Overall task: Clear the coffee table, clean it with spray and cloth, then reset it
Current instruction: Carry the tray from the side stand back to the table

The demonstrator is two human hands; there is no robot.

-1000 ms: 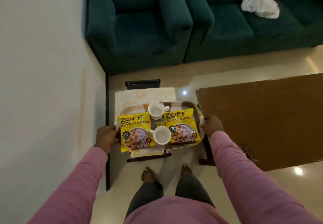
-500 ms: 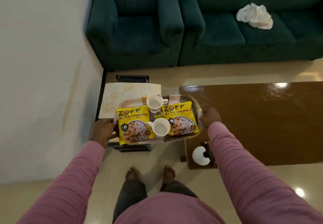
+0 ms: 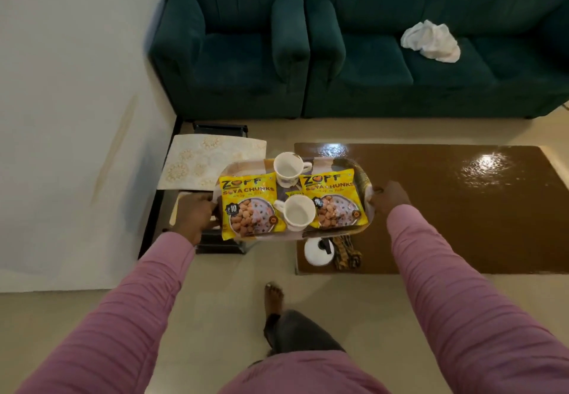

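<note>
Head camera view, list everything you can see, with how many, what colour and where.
tray: one, brown and cream pattern, held at both ends
snack packets: two, yellow, lying on the tray
cups: two, white, on the tray between the packets
coffee table: one, glossy brown, right of the tray
spray bottle: one, white, on the coffee table's near left corner
checked cloth: one, brown and yellow, beside the bottle
side table: one, cream patterned top, by the wall
armchair: one, dark green, at the back
sofa: one, dark green, right of the armchair
white cloth: one, crumpled on the sofa
left hand: pink sleeve, grips the tray's left end
right hand: pink sleeve, grips its right end
foot: one, bare, on the floor
</note>
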